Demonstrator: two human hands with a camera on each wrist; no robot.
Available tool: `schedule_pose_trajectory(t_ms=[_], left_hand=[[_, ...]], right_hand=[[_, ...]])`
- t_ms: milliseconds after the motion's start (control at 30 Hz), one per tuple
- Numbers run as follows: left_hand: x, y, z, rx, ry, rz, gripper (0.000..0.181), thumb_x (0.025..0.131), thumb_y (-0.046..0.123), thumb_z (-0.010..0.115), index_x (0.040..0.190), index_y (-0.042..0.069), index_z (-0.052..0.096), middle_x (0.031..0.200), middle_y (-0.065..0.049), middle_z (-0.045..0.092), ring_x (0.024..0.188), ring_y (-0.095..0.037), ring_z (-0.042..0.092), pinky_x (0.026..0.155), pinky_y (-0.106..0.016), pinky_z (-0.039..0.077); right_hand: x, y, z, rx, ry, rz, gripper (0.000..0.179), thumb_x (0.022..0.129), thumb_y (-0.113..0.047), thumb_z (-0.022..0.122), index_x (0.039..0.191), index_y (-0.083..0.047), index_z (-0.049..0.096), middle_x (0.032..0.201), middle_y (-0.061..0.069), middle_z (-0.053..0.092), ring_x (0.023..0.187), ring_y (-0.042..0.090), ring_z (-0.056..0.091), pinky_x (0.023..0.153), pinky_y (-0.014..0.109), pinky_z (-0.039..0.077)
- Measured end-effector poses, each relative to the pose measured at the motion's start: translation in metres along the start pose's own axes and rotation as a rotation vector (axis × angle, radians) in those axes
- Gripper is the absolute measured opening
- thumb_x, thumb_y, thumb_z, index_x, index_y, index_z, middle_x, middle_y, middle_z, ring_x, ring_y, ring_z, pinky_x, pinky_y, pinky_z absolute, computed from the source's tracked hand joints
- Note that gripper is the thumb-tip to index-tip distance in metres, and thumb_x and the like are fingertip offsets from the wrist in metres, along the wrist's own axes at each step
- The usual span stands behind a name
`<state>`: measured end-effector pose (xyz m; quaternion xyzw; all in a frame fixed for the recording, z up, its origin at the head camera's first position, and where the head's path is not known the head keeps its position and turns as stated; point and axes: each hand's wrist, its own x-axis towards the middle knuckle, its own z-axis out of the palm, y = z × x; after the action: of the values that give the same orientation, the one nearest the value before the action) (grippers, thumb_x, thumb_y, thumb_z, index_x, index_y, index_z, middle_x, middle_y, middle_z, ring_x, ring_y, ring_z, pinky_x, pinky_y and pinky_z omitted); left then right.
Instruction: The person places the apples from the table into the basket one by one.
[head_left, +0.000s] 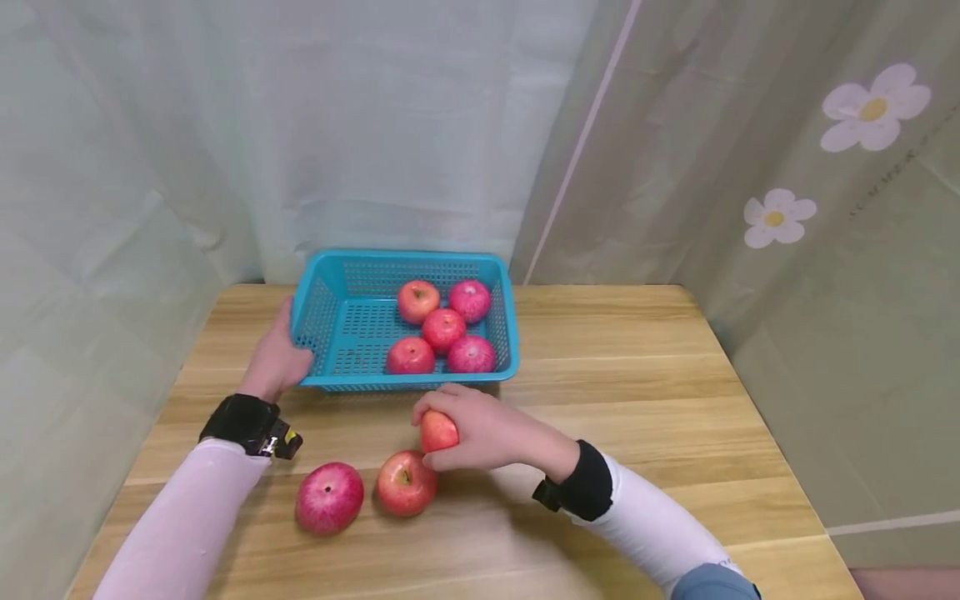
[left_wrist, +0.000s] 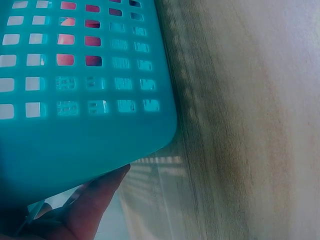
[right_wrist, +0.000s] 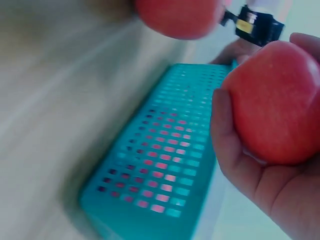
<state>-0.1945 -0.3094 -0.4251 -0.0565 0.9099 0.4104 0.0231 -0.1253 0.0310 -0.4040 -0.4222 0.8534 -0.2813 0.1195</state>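
My left hand (head_left: 279, 357) grips the left end of a blue plastic basket (head_left: 408, 380); in the left wrist view its fingers (left_wrist: 95, 205) reach under the basket's rim. Several red and pink apples (head_left: 444, 331) lie in the basket, mostly in its right half. My right hand (head_left: 491, 427) holds a red apple (right_wrist: 277, 102) just in front of the basket, fingers and thumb curled round it. Left of that hand, a red apple (head_left: 407, 483) stands on the table, close to the thumb. Beside it lies a darker pink apple (head_left: 329, 498).
The wooden table (head_left: 645, 383) extends to the right of the basket. Grey-green curtains (head_left: 420, 125) hang behind the table and along both sides. The basket stands near the table's back edge.
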Motion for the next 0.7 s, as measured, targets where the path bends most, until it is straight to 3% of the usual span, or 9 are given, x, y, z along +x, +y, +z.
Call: schedule_pose_trajectory(t_ms=[167, 300, 433, 567, 700], left_hand=[[0.001, 0.000, 0.001, 0.005, 0.003, -0.002, 0.106, 0.077, -0.012, 0.047, 0.158, 0.016, -0.016, 0.156, -0.033, 0.015, 0.127, -0.050, 0.030, 0.100, -0.071, 0.030], [0.000, 0.000, 0.002, 0.008, 0.003, -0.005, 0.106, 0.078, -0.011, 0.047, 0.158, 0.016, -0.016, 0.156, -0.033, 0.015, 0.124, -0.049, 0.032, 0.098, -0.069, 0.034], [0.001, -0.002, 0.002, 0.004, -0.002, -0.012, 0.106, 0.078, -0.011, 0.047, 0.158, 0.018, -0.017, 0.157, -0.033, 0.014, 0.121, -0.048, 0.033, 0.094, -0.066, 0.038], [0.001, -0.004, 0.001, -0.006, -0.006, -0.024, 0.107, 0.078, -0.012, 0.046, 0.157, 0.019, -0.018, 0.158, -0.031, 0.012, 0.122, -0.048, 0.032, 0.095, -0.066, 0.037], [-0.001, -0.004, 0.001, -0.007, -0.001, -0.019, 0.107, 0.077, -0.012, 0.046, 0.158, 0.019, -0.017, 0.158, -0.030, 0.013, 0.121, -0.047, 0.032, 0.096, -0.066, 0.036]], right_hand=[[0.008, -0.010, -0.019, 0.043, 0.016, -0.063, 0.036, 0.080, -0.044, 0.071, 0.110, -0.029, 0.058, 0.102, -0.014, 0.053, 0.096, 0.002, 0.049, 0.069, 0.020, 0.050], [0.017, -0.011, -0.033, 0.226, -0.014, -0.091, 0.036, 0.082, -0.039, 0.072, 0.112, -0.025, 0.059, 0.102, -0.013, 0.058, 0.090, 0.004, 0.056, 0.069, 0.023, 0.054], [0.036, -0.008, -0.049, 0.376, -0.002, -0.042, 0.037, 0.084, -0.037, 0.074, 0.116, -0.024, 0.060, 0.106, -0.010, 0.062, 0.090, 0.008, 0.061, 0.072, 0.028, 0.056], [0.063, -0.004, -0.063, 0.332, 0.071, 0.050, 0.037, 0.083, -0.041, 0.073, 0.114, -0.027, 0.059, 0.103, -0.008, 0.064, 0.090, 0.008, 0.061, 0.074, 0.029, 0.055], [0.090, 0.003, -0.069, 0.240, 0.093, 0.133, 0.041, 0.080, -0.046, 0.073, 0.113, -0.028, 0.055, 0.102, -0.007, 0.062, 0.086, 0.008, 0.061, 0.069, 0.028, 0.055]])
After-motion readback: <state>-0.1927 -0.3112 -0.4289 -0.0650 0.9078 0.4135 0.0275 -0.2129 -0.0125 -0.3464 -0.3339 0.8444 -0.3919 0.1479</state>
